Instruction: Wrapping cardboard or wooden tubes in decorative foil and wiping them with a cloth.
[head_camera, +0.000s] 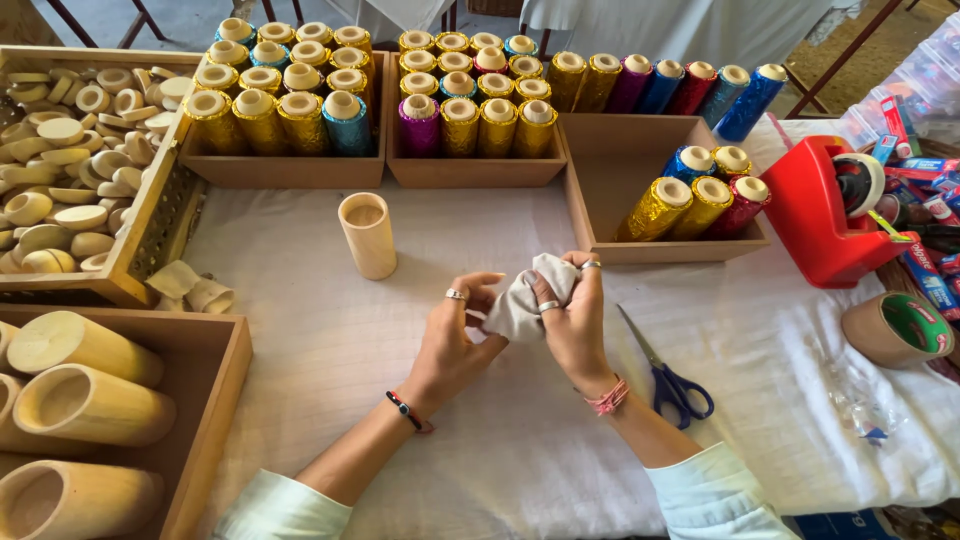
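Both hands meet mid-table. Left hand (455, 335) and right hand (575, 315) each pinch a crumpled pale cloth (525, 300) held between them above the white tablecloth (400, 330). Wooden cup (368, 235) upright beyond; blue-handled scissors (665, 375) just right.

A white-clothed surface (330, 340) is seen. A plain wooden cylinder (368, 235) is stood upright on it. Blue-handled scissors (665, 372) are laid to the right, near a red tape dispenser (825, 215) and a roll of tape (897, 328). Foil-wrapped cylinders (290, 95) in gold, blue, pink and red are packed upright in wooden trays (280, 170) along the back. Round wooden lids (70, 150) are heaped in a tray at left, and large bamboo tubes (85, 400) are laid in a box below.
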